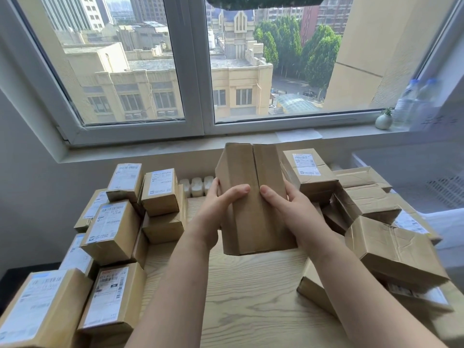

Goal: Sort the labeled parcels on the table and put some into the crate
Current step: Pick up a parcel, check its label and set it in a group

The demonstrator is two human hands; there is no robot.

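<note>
The hands, left hand (217,207) and right hand (291,207), are clasped round one parcel (251,229) above the desk (251,297); it is judged light and stiff (label unseen), best gripped by its sides.

Brown parcel (251,222), white labels (160,182), pale wood-grain table (238,297), seemingly white perforated crate (444,192)

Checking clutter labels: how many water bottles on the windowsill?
2, side by side at the right end of the windowsill: near bottle beside the small vase, far bottle just right of it. More may hide behind them.
</note>
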